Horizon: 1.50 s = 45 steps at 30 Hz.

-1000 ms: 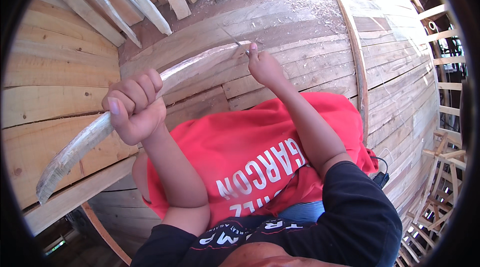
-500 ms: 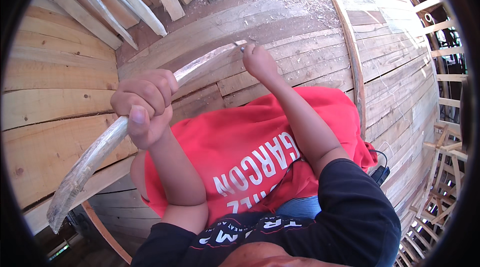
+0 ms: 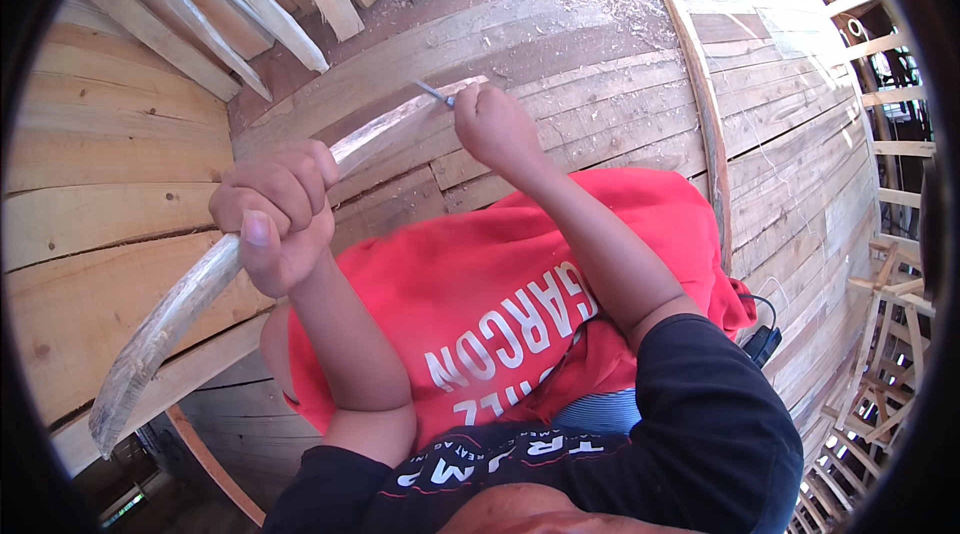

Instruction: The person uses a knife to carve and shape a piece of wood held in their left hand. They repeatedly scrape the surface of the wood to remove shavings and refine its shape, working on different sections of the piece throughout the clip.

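A long, pale, curved wooden stick (image 3: 165, 334) slants across the view from lower left to upper middle, with a freshly shaved, lighter far part. My left hand (image 3: 275, 209) is wrapped round its middle, thumb pressed along it. Near the far tip, my right hand (image 3: 493, 129) is closed round the handle of a small knife (image 3: 432, 91). The grey blade points up and left, lying by the stick's far part; whether its edge touches the wood I cannot tell. Most of the knife's handle is hidden in my fist. A red cloth (image 3: 480, 264) covers my lap beneath both forearms.
Rough planks and pale sticks (image 3: 265, 9) lean at the upper left beside a plank wall (image 3: 120, 194). Wood shavings (image 3: 590, 9) lie scattered over the plank floor (image 3: 600, 119). A raised batten (image 3: 697, 84) crosses it on the right. A small black device (image 3: 762, 344) sits beside the cloth.
My right hand has moved left along the stick with the knife, and more of the blade shows. The left hand and the stick have shifted slightly left.
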Each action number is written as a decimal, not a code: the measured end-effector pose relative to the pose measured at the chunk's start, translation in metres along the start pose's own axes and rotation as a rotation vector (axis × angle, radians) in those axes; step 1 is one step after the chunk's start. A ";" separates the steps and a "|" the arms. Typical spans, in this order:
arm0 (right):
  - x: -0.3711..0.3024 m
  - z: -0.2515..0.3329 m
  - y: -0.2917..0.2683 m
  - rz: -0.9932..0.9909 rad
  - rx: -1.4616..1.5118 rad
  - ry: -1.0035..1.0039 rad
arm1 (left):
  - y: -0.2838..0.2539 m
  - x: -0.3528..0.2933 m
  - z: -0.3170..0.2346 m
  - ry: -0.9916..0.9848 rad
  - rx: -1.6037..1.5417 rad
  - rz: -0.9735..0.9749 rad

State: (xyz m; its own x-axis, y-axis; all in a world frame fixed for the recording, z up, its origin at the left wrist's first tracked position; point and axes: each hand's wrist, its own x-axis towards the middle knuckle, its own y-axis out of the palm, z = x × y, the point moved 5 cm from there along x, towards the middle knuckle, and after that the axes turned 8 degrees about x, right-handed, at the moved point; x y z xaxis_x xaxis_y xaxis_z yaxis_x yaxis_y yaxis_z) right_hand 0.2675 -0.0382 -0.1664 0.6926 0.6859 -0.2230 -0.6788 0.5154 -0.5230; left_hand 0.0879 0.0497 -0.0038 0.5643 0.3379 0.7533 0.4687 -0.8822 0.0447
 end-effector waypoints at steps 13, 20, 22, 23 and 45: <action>0.022 -0.028 0.007 -0.041 0.005 -0.023 | 0.002 0.001 0.001 -0.023 0.028 -0.115; 0.030 -0.048 0.019 -0.139 -0.039 -0.161 | 0.005 0.004 0.007 -0.050 0.009 -0.170; 0.009 -0.006 0.004 -0.082 -0.019 -0.108 | -0.006 -0.002 0.005 -0.044 0.008 -0.143; 0.012 -0.008 0.007 -0.088 0.007 -0.093 | -0.008 -0.003 0.006 -0.035 -0.003 -0.125; 0.010 -0.006 0.011 -0.098 0.035 -0.126 | -0.010 -0.003 0.005 -0.053 0.008 -0.142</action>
State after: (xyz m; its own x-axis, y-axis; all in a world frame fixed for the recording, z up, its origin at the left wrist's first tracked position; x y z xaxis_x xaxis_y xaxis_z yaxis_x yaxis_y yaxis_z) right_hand 0.2685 -0.0286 -0.1791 0.7212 0.6895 -0.0666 -0.6195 0.5990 -0.5074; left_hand 0.0848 0.0595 -0.0096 0.5268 0.4764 0.7039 0.5516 -0.8217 0.1434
